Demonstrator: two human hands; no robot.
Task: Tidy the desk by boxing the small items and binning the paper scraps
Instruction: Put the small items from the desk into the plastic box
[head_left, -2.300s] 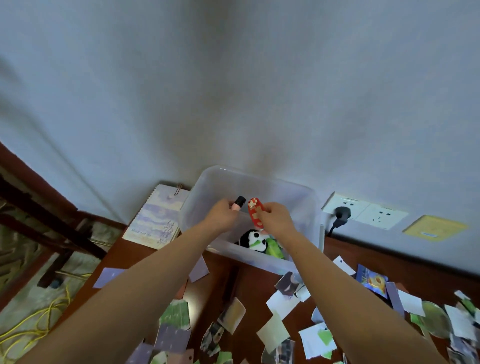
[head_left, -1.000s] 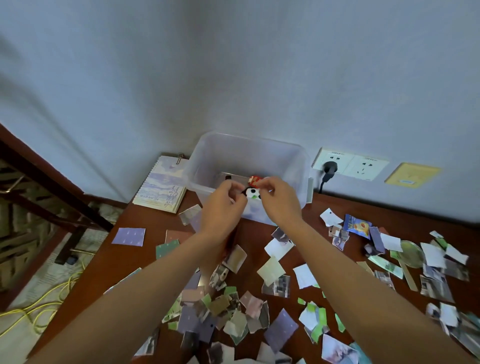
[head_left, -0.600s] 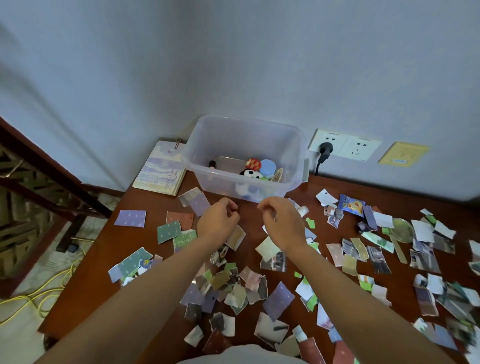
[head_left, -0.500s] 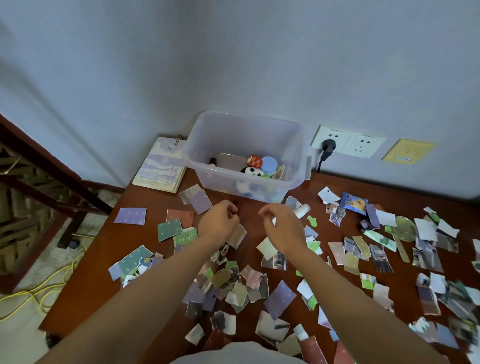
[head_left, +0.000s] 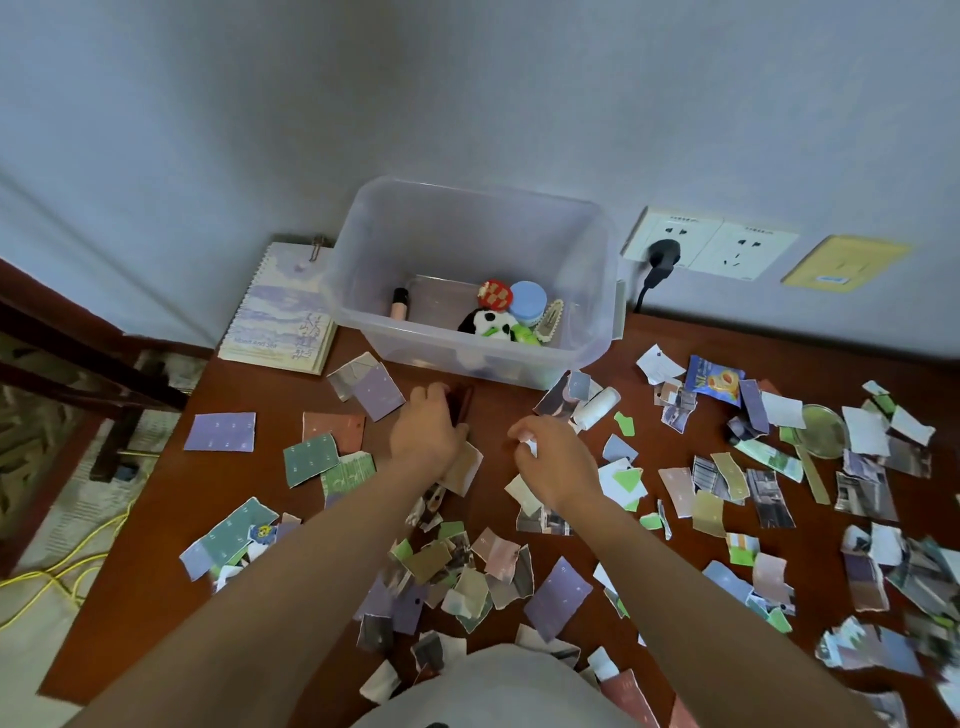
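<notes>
A clear plastic box (head_left: 415, 234) stands at the back of the brown desk (head_left: 156, 525). It holds a pink tube (head_left: 399, 310), a red checked piece (head_left: 495, 296), a blue round jar (head_left: 527, 302), a panda plush (head_left: 488, 325) and a hair clip (head_left: 550, 325). My left hand (head_left: 426, 434) is in front of the box, its curled fingers on a slim dark brown item (head_left: 463, 402) lying on the desk. My right hand (head_left: 558, 460) hovers just right of it, fingers curled, over torn paper scraps (head_left: 467, 571) that cover the desk.
A spiral notebook (head_left: 280, 322) leans at the box's left. Right of the box lie a white tube (head_left: 597, 408), a snack packet (head_left: 714, 382) and a round green-rimmed mirror (head_left: 821, 431). A black plug (head_left: 660, 257) sits in the wall socket. The desk's left edge drops to the floor.
Both hands held a pink tube and a red piece over the box; those now lie inside. The hands drew back to the desk, and the left one reached the dark item.
</notes>
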